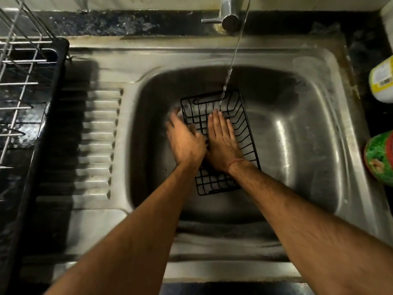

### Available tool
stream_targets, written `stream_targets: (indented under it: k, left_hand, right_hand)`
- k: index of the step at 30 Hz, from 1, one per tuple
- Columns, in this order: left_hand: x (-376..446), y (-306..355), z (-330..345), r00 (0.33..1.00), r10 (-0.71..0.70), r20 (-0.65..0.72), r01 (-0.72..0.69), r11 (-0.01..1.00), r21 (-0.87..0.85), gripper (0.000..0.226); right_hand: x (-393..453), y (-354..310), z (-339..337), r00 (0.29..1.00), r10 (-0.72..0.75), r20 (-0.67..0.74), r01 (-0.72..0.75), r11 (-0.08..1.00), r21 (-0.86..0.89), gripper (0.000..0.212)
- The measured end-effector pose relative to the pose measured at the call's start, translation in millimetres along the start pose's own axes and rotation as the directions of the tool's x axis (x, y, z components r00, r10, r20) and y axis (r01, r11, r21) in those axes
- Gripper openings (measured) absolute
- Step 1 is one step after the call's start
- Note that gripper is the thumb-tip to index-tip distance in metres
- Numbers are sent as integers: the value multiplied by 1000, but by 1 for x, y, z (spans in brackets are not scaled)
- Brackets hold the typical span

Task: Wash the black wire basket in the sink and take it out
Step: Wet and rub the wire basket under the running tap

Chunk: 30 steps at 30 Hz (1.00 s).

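Lying in the steel sink point(297, 128), the black wire basket point(240, 124) sits a little left of the basin's middle, its long side running away from the person and angled slightly to the right. A thin stream of water point(231, 67) falls from the tap point(228, 11) at the back rim and strikes the basket's far end.

The right hand point(222, 141) lies flat, palm down, inside the basket, its fingers straight and close together, pointing toward the tap; it presses on the wires and grips nothing. A thin red thread circles that wrist. The left hand point(185, 139) is at the basket's left rim, beside the right hand and partly overlapping its thumb side. It is blurred; its fingers look extended and loosely spread, and whether they touch the rim cannot be told.

Left of the basin the ribbed drainboard point(95, 141) runs toward a dish rack point(23, 86) of metal wires in a black tray. On the dark counter at the right edge stand a yellow-labelled bottle point(381, 79) and, nearer the person, a green container point(379, 158); both are cut off by the frame.
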<state>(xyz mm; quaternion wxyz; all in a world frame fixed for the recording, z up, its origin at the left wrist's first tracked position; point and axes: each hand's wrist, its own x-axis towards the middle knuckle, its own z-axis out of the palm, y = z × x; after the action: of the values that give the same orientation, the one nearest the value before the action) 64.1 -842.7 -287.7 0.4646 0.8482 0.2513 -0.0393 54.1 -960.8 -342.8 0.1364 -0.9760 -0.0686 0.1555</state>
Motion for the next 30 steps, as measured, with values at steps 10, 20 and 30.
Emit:
stream_targets:
  k: [10, 20, 30]
  left_hand:
    - [-32, 9, 16, 982, -121, -148, 123, 992, 9, 99]
    - [59, 42, -31, 855, 373, 362, -512, 719, 469, 27]
    - [77, 19, -35, 849, 136, 511, -343, 877, 337, 44]
  right_hand:
    - [20, -17, -4, 988, 149, 44, -155, 972, 179, 101]
    - [6, 13, -12, 987, -147, 62, 142, 987, 80, 79]
    - [22, 21, -33, 901, -348, 258, 372, 927, -47, 85]
